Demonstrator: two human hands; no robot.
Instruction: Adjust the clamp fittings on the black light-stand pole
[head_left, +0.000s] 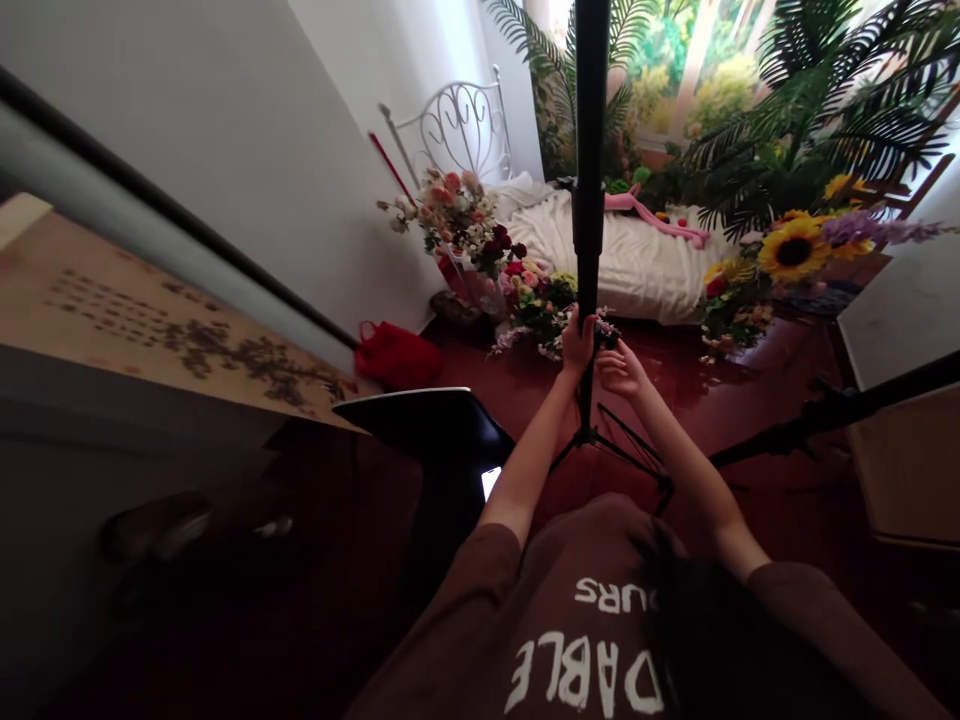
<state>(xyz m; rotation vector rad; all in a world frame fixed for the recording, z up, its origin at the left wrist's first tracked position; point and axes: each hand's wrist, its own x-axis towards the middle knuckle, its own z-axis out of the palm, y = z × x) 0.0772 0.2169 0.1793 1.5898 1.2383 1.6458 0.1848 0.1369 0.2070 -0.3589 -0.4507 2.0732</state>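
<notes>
Black, the telescopic tripod stand point(589, 225) rises between the wearer's hands: the left hand point(577, 345) is wrapped around its column, while the right hand point(621, 370) has curled fingers beside a small dark fitting point(609, 341) just off the column. Whether those fingers pinch it cannot be told.

Taking the hands as the clock's centre, the splayed tripod base point(588, 437) stands at 6 o'clock on the floor. If that fitting is a clamp, loosening it under a slack left hand could let the upper tube slide down; a hard sideways tug might tip the stand into the flowers point(531, 300) near 10.

Glossy red-brown flooring point(690, 375) spreads beneath. A dark panel with a pale edge point(427, 408) lies at 8, a lit screen point(491, 482) between 7 and 8, a red bag point(397, 355) at 9. Farther out, a blossom-painted hanging scroll point(187, 330) also lies towards 9.

A scrolled metal headboard point(465, 130) stands at 11, the white-covered bed point(637, 265) at 1, sunflowers point(793, 250) at 2, with palm fronds point(806, 100) above. Another black pole point(825, 410) slants in between 3 and 4.
</notes>
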